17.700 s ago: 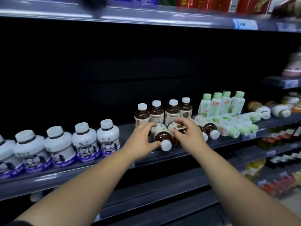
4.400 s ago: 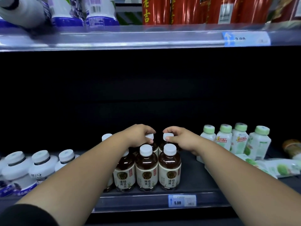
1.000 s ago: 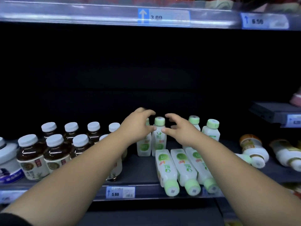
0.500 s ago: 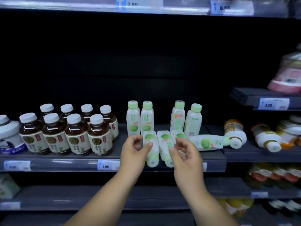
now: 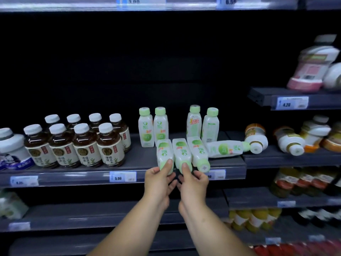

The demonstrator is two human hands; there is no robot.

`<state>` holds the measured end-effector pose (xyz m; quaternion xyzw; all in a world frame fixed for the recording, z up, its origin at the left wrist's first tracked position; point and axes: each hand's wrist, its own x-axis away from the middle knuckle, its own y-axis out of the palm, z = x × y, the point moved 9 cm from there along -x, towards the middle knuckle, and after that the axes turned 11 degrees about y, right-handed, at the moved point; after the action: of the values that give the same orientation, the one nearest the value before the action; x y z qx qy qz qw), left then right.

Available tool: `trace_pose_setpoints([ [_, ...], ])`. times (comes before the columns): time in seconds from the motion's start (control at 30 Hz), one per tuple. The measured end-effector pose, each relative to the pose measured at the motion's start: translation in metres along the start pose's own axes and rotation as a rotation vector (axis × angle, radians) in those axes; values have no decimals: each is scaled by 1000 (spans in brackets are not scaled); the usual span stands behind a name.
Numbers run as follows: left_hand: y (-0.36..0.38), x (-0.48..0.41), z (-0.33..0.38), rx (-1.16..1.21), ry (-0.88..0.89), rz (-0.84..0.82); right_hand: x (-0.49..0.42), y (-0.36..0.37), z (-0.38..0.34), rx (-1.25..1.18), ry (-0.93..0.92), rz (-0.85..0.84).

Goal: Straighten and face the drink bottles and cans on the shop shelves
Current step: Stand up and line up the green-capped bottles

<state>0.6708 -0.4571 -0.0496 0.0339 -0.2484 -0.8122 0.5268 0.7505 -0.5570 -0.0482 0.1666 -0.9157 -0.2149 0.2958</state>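
Note:
Three white bottles with green caps lie side by side on the dark shelf [image 5: 140, 168], caps toward me. My left hand [image 5: 159, 180] grips the cap end of the leftmost lying bottle [image 5: 163, 153]. My right hand [image 5: 193, 182] grips the cap end of the middle lying bottle [image 5: 181, 154]. The third lying bottle [image 5: 198, 153] is untouched beside them. A fourth lying bottle [image 5: 226, 149] rests crosswise to the right. Behind stand several upright green-capped bottles [image 5: 145, 131]. Brown tea bottles [image 5: 108, 145] stand in neat rows at the left.
Squat white and blue bottles [image 5: 11, 148] stand at far left. On the right-hand shelf, orange-labelled bottles [image 5: 256, 138] lie tipped over. A pink and white bottle [image 5: 311, 69] leans on a higher right shelf. Price tags [image 5: 122, 176] line the shelf edges; lower shelves hold more drinks.
Both hands came down from the upright green-capped bottles at the back to the shelf front and took hold of the cap ends of two lying bottles. The view pulled back.

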Motion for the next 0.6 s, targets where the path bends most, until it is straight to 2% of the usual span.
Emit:
trace_pose_setpoints([
  [0.13, 0, -6, 2, 45, 30, -9, -5, 15, 10, -78, -7, 1],
  [0.23, -11, -10, 12, -6, 83, -1, -10, 22, 17, -72, -26, 36],
  [0.43, -44, -21, 45, -215, 230, -1, -3, 21, 13, 183, -202, 141],
  [0.6, -59, -16, 95, -491, 464, -35, 9, 25, 1, 308, -388, 69],
])
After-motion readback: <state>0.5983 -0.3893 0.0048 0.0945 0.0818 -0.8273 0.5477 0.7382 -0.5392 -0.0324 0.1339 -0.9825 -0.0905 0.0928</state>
